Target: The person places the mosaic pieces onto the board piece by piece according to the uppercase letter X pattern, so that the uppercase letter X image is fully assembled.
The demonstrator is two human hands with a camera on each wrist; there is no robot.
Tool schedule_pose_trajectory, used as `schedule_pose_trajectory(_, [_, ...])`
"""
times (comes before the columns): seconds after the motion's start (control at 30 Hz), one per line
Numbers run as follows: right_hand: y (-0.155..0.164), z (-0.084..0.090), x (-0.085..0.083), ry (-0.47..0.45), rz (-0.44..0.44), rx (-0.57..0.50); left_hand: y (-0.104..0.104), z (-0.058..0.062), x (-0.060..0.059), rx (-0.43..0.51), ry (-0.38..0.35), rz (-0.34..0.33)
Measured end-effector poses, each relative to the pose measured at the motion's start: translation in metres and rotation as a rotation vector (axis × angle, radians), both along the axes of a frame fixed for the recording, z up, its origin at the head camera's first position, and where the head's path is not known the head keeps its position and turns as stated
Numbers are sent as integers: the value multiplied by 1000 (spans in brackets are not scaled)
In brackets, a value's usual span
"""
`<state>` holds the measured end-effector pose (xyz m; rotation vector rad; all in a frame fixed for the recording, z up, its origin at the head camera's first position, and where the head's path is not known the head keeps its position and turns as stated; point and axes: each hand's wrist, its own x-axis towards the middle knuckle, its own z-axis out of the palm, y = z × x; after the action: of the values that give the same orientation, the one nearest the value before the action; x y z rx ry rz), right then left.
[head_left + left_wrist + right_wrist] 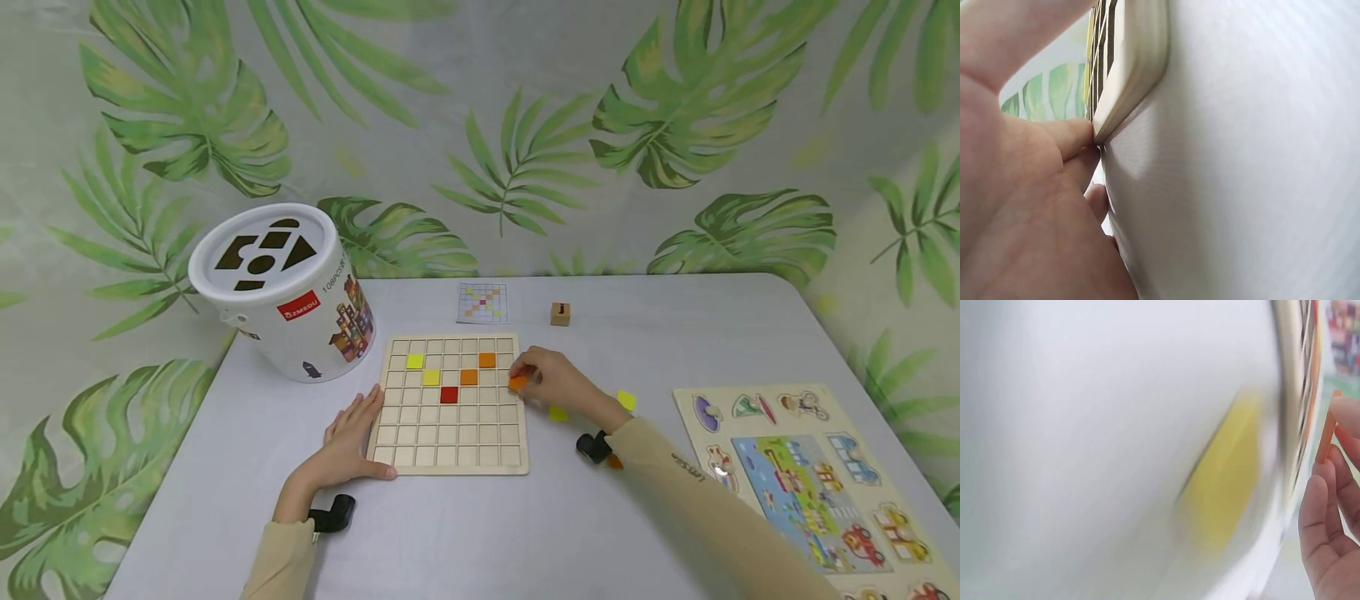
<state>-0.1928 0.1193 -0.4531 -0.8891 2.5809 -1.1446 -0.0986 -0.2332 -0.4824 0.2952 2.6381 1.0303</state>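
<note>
On the wooden grid board [450,406] only five tiles sit placed, most cells empty, right hand [551,382] pinching an orange tile [518,383], left hand [348,437] flat, steadying the edge.

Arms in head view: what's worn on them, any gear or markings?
Both arms wear beige long sleeves: left sleeve, right sleeve. The right one carries small dark lettering near the cuff, too small to read. A black camera sits at each wrist: left camera, right camera. Both hands are bare.
</note>
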Motion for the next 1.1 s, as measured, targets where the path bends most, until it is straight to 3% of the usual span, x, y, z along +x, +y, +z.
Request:
schedule_pose_trajectory(0.2, [-53,3,10,-40,121,-14,0,0,0,-3,-9,-1])
schedule_pose_trajectory(0.4, [-97,2,16,-44,207,56,-1,0,-1,-7,-2,-13])
schedule_pose_trajectory(0.53, [-116,0,17,4,231,119,-2,-1,0,-4,11,-20])
schedule_pose_trajectory(0.8, [-132,2,22,130,234,249,-3,-2,1,4,15,-15])
schedule_pose_trajectory(1.0, [-133,5,24,149,232,299,-3,-1,0,5,9,-16])
schedule_pose_trajectory(1.1, [-128,7,25,114,229,268,-2,0,0,10,5,-18])
